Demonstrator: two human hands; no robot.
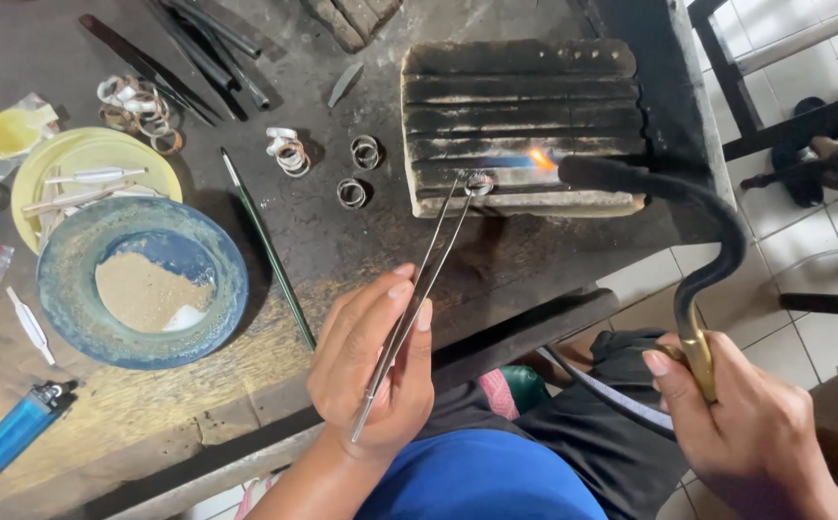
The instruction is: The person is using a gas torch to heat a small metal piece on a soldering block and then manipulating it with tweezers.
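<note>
A left hand (373, 364) is pinching long tweezers (419, 289), fingers clamped, gripping a small ring (478, 182) on a charred block (525, 96), while the right hand (741, 424), fingers wrapped tight, is aiming a lit torch (698, 279) at it.

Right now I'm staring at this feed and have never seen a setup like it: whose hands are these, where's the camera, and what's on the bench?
There is no machine here: these are one person's two bare hands, seen from a camera on their head looking down. The left hand holds long metal tweezers, whose tips grip a small ring against a charred block. The right hand holds a torch by its brass handle; its flame plays on the block beside the ring. On the dark workbench lie more loose rings, a blue dish of pale powder, a yellow plate, a thin green rod and a blue lighter.
</note>
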